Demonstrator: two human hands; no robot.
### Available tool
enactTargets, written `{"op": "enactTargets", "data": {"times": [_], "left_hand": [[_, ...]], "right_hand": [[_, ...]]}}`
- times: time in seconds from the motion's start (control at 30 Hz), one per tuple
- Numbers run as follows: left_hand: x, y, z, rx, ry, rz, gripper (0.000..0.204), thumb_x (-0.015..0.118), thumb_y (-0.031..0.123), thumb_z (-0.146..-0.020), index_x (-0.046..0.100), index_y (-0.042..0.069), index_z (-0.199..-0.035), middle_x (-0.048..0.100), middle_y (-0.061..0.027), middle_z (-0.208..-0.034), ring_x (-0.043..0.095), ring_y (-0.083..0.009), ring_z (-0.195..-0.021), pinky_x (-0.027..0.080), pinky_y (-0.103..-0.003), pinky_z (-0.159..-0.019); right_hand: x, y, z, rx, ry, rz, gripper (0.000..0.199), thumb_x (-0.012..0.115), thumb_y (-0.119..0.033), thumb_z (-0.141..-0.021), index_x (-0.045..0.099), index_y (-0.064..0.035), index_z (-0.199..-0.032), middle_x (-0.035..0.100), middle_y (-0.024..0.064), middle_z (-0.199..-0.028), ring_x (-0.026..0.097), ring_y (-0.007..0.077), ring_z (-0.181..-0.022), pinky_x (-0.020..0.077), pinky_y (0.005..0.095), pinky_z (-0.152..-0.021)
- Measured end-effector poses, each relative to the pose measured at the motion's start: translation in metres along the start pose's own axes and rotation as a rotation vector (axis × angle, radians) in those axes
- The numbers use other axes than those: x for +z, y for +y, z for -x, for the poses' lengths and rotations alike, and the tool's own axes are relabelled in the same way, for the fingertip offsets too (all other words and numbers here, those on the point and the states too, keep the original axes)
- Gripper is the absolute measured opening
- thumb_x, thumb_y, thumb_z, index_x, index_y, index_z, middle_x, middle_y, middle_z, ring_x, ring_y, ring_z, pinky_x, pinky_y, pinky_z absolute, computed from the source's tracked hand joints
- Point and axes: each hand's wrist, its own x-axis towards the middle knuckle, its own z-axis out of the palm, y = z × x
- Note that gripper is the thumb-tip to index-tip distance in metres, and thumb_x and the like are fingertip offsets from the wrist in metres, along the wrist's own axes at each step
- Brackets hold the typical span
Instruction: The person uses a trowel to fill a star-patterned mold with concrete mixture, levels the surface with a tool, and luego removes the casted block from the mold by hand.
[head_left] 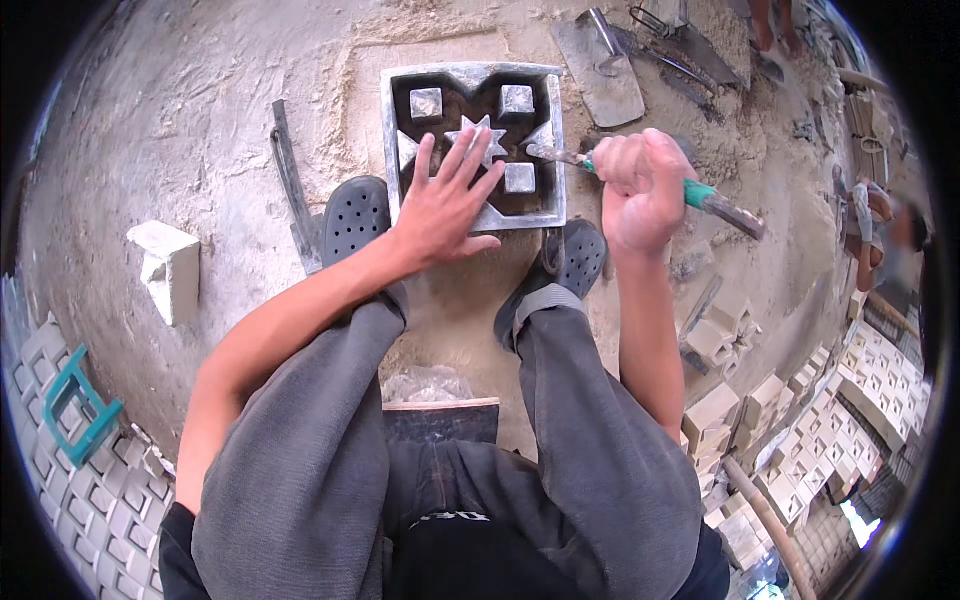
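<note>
A square grey mould (400,140) with a star-shaped centre and small square blocks inside lies on the sandy ground in front of my feet. My left hand (446,200) lies flat and spread on its lower left part, fingers reaching the star. My right hand (640,185) is closed around a green-handled tool (700,195); the tool's metal tip (548,154) touches the mould's right edge. My dark perforated clogs (355,215) stand just below the mould, one at each lower corner.
A flat trowel (605,70) and other metal tools lie behind the mould. A metal bar (292,185) lies left of it, a pale block (170,268) farther left. Stacked patterned blocks (90,490) fill the left and right edges. Another person (880,225) stands at right.
</note>
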Motion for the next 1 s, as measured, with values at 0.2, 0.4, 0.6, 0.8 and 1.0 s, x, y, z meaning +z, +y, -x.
{"op": "enactTargets", "data": {"times": [0.2,0.4,0.6,0.8,1.0], "left_hand": [[0.007,-0.004,0.019,0.018,0.029,0.098,0.075,0.077,0.049,-0.074,0.052,0.011,-0.133,0.027,-0.0182,-0.158,0.017,-0.0338,-0.150,0.006,-0.061,-0.117],[0.002,-0.014,0.018,-0.091,0.152,0.097,0.092,0.084,0.053,-0.062,0.043,0.009,-0.133,0.030,-0.0165,-0.155,0.020,-0.0341,-0.148,0.008,-0.059,-0.118],[0.005,-0.016,0.017,-0.080,0.150,0.073,0.096,0.083,0.055,-0.061,0.042,0.009,-0.134,0.031,-0.0172,-0.154,0.022,-0.0344,-0.148,0.010,-0.060,-0.117],[0.006,-0.017,0.018,-0.092,0.127,0.064,0.097,0.080,0.059,-0.064,0.037,0.011,-0.137,0.027,-0.0159,-0.157,0.021,-0.0340,-0.148,0.009,-0.061,-0.117],[0.006,-0.018,0.018,-0.092,0.124,0.070,0.098,0.081,0.058,-0.064,0.037,0.011,-0.138,0.028,-0.0162,-0.157,0.022,-0.0343,-0.148,0.011,-0.060,-0.117]], "right_hand": [[0.011,0.017,-0.006,0.091,-0.075,0.148,0.035,0.056,-0.011,-0.093,0.049,-0.0028,-0.061,0.042,-0.0026,-0.054,0.035,0.0060,-0.049,0.0263,0.0267,-0.047],[0.010,0.039,-0.003,0.115,-0.129,0.328,0.037,0.059,-0.015,-0.095,0.052,-0.0022,-0.060,0.045,-0.0053,-0.055,0.037,0.0050,-0.049,0.0283,0.0267,-0.046],[0.008,0.050,-0.004,0.139,-0.078,0.261,0.038,0.060,-0.014,-0.094,0.050,-0.0035,-0.059,0.043,-0.0057,-0.055,0.036,0.0039,-0.050,0.0260,0.0260,-0.046],[0.014,0.043,-0.010,0.114,-0.087,0.254,0.037,0.061,-0.014,-0.093,0.050,-0.0040,-0.059,0.042,-0.0059,-0.055,0.035,0.0036,-0.049,0.0249,0.0255,-0.045],[0.023,0.027,-0.016,0.069,-0.187,0.344,0.037,0.062,-0.013,-0.093,0.048,-0.0029,-0.060,0.042,-0.0072,-0.057,0.035,0.0030,-0.053,0.0256,0.0252,-0.047]]}}
